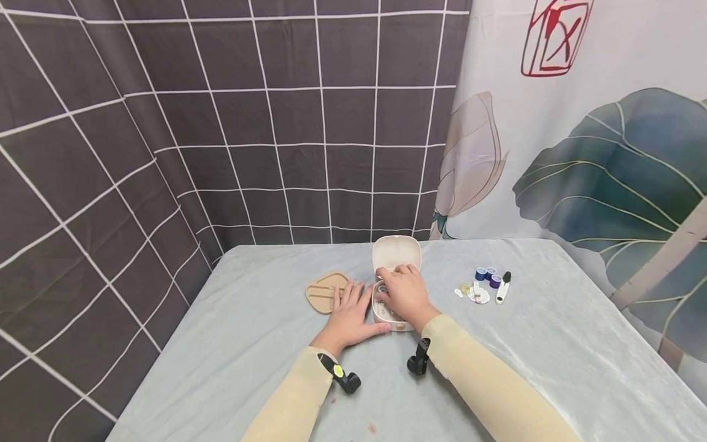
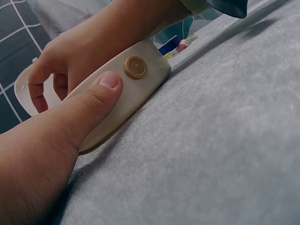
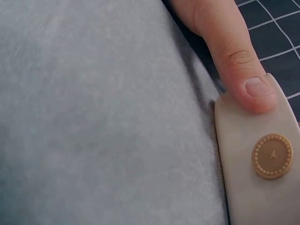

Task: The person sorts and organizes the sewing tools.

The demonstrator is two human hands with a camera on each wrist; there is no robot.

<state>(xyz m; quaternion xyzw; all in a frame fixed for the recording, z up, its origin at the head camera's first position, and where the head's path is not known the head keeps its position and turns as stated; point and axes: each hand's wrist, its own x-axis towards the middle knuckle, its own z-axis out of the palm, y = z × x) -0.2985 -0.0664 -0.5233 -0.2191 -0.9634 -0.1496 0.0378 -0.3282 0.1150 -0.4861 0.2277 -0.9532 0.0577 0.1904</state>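
Observation:
A small white box with a tan button-shaped catch on its front stands on the table, its lid raised at the back. My left hand lies along the box's left side, fingers extended, with the thumb pressing on the front wall near the catch. From above, my right hand reaches into the box with its fingers bent down. Small items show inside, partly covered by that hand; I cannot tell whether it holds one. A tan slotted insert lies to the left, partly overlapped by the left fingertips.
Right of the box lie several blue and purple thread spools, a white disc-like piece with small bits around it, and a white stick-shaped tool with a black end. A grey cloth covers the table; curtains hang behind.

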